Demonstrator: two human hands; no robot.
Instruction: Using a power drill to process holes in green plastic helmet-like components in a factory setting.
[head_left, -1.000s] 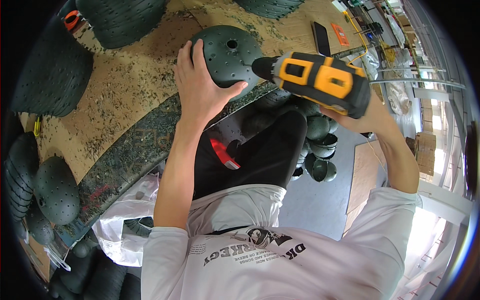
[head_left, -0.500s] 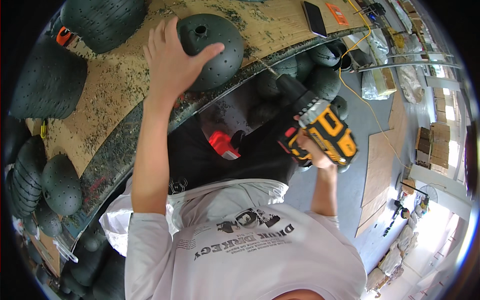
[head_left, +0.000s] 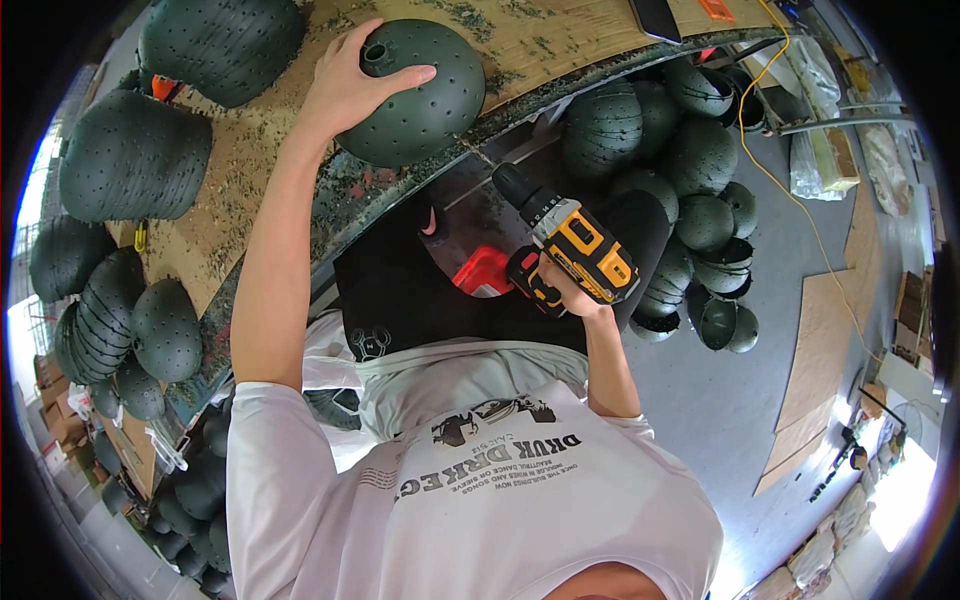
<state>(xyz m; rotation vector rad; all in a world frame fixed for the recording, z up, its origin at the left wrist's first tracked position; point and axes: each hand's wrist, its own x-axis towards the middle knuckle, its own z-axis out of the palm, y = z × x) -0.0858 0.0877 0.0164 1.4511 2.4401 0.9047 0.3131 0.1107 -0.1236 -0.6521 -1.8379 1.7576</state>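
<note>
A dark green plastic dome (head_left: 425, 115), pierced with many small holes and one larger collared hole, sits at the near edge of the workbench. My left hand (head_left: 345, 85) grips its left side, fingers at the far side and thumb across the top. In my right hand (head_left: 570, 288) is a yellow and black cordless drill (head_left: 595, 255), held by its handle. Its thin bit (head_left: 482, 154) points up and left at the dome's lower right side. Whether the tip touches the dome I cannot tell.
Stacks of perforated domes (head_left: 135, 160) stand on the bench's left, and more domes (head_left: 705, 155) are heaped below its right edge. Dark shavings litter the cardboard-covered bench top (head_left: 250, 150). A phone (head_left: 656, 18) lies at the far edge. A yellow cord (head_left: 800, 205) trails across the floor.
The drill has come left and its bit is now close to the dome. The dome has turned slightly, its large hole moving left under my left hand. The whole view has shifted.
</note>
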